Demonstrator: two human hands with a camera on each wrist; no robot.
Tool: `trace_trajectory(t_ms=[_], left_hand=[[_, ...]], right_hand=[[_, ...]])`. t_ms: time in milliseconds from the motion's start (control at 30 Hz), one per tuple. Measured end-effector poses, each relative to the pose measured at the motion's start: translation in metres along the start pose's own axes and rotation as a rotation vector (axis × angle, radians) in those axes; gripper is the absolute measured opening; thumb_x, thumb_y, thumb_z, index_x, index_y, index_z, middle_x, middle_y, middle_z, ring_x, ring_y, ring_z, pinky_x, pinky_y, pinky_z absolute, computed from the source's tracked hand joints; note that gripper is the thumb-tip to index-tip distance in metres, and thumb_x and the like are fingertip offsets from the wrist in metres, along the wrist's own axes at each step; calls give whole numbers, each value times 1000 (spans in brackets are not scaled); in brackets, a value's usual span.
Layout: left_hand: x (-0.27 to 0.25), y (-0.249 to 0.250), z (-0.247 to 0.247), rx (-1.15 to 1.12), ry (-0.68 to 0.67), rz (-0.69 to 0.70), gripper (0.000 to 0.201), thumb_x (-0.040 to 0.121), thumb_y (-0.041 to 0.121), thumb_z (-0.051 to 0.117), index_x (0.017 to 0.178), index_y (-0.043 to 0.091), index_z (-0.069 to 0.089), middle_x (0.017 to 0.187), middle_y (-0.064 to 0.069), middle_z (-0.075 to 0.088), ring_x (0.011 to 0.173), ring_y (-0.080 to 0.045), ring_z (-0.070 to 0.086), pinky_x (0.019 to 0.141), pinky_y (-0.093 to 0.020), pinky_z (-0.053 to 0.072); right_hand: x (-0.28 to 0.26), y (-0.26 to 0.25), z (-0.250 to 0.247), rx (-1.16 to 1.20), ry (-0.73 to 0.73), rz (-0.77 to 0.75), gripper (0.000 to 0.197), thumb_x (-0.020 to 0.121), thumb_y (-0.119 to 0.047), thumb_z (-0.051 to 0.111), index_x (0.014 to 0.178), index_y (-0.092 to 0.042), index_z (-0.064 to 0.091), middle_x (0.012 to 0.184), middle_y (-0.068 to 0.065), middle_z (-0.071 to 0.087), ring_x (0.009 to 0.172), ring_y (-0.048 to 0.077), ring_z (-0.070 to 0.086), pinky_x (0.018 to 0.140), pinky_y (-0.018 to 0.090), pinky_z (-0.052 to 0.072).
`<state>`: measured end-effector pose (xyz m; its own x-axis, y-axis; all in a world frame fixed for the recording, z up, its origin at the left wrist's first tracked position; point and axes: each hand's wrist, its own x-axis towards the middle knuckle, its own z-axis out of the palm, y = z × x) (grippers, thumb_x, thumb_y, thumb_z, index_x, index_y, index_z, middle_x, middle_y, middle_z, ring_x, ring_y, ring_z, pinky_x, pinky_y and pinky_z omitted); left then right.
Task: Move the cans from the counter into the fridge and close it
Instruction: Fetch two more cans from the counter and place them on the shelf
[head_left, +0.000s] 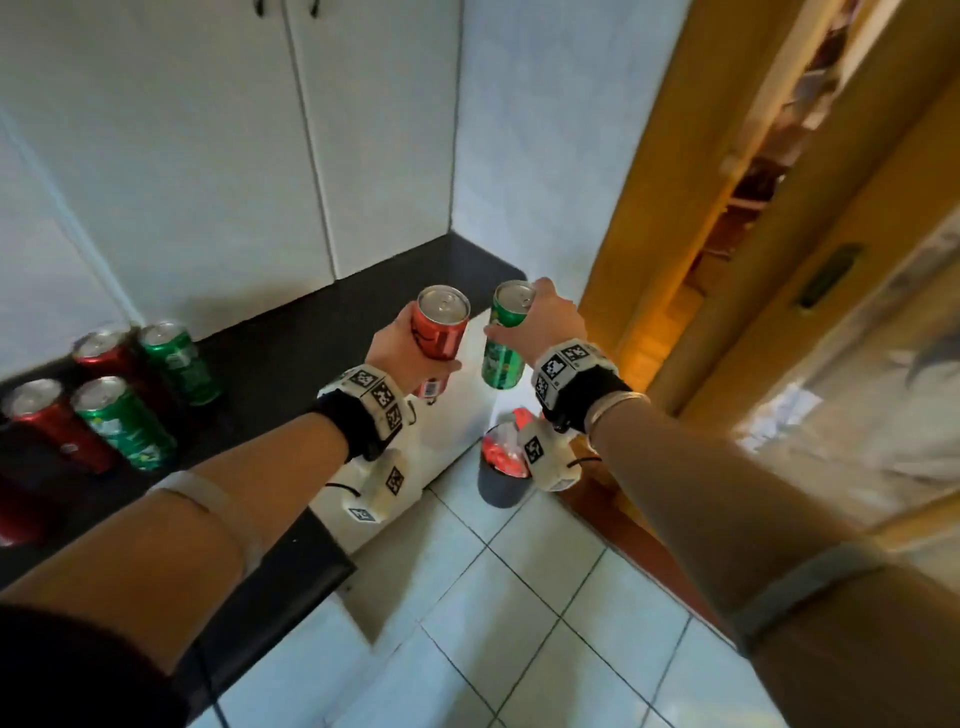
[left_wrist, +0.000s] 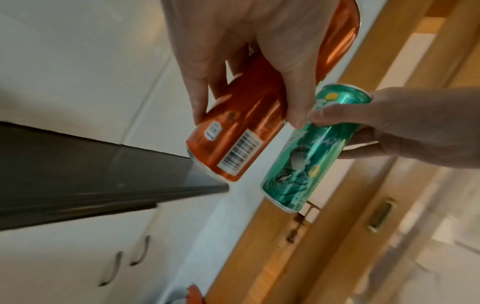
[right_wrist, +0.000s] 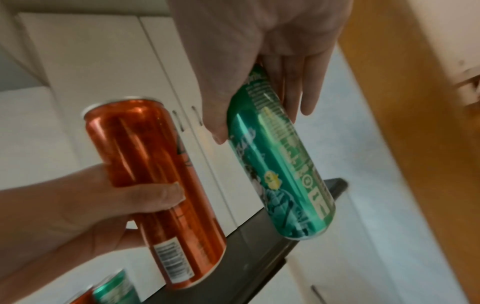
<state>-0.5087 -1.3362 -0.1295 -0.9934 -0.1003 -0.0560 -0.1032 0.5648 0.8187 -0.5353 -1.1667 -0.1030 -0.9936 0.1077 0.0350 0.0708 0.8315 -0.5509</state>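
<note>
My left hand (head_left: 402, 353) grips a red can (head_left: 441, 332) and holds it in the air past the right end of the dark counter (head_left: 291, 353). Beside it, my right hand (head_left: 540, 325) grips a green can (head_left: 504, 343) near its top. Both cans hang tilted, close together but apart. The left wrist view shows the red can (left_wrist: 249, 115) in my fingers with the green can (left_wrist: 309, 152) next to it. In the right wrist view the green can (right_wrist: 280, 164) sits between thumb and fingers, the red can (right_wrist: 155, 185) at its left. No fridge is in view.
Several more cans, red (head_left: 52, 421) and green (head_left: 124, 421), stand on the counter's left part. White cupboard doors (head_left: 218, 156) rise behind the counter. A grey bin (head_left: 501, 470) with red contents stands on the tiled floor. A wooden door frame (head_left: 675, 234) is at the right.
</note>
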Motion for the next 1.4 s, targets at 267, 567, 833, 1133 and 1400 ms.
trace_trajectory(t_ms=[267, 567, 833, 1133, 1400], left_hand=[[-13, 115, 173, 30, -266, 214, 76, 62, 22, 84, 128, 18, 46, 126, -6, 61, 120, -24, 55, 104, -32, 37], [-73, 244, 373, -9, -612, 339, 75, 61, 19, 84, 127, 12, 49, 123, -7, 60, 117, -24, 55, 99, -34, 42], [-156, 329, 509, 33, -866, 574, 76, 60, 17, 84, 127, 16, 48, 126, -7, 60, 120, -25, 53, 103, -31, 37], [-252, 421, 650, 61, -1183, 846, 74, 64, 15, 82, 129, 15, 47, 123, -10, 62, 116, -27, 56, 99, -32, 42], [-344, 515, 757, 25, -1458, 1021, 77, 57, 16, 86, 125, 20, 49, 118, -1, 64, 110, -21, 58, 98, -34, 44]], right_hand=[[-32, 177, -118, -16, 163, 298, 72, 74, -49, 74, 128, -13, 41, 119, 9, 61, 104, 27, 62, 76, 34, 54], [-110, 368, -247, -61, 372, 589, 66, 75, -45, 74, 125, -13, 43, 115, 10, 63, 101, 27, 62, 70, 28, 47], [-205, 492, -324, -20, 567, 857, 71, 72, -47, 76, 125, -14, 43, 114, 8, 64, 100, 27, 63, 77, 35, 56], [-304, 595, -398, -70, 769, 1132, 64, 75, -45, 74, 122, -19, 40, 116, 9, 64, 100, 28, 65, 80, 37, 56], [-375, 660, -471, -191, 960, 1360, 66, 76, -51, 71, 125, -18, 40, 119, 7, 63, 101, 25, 64, 69, 24, 45]])
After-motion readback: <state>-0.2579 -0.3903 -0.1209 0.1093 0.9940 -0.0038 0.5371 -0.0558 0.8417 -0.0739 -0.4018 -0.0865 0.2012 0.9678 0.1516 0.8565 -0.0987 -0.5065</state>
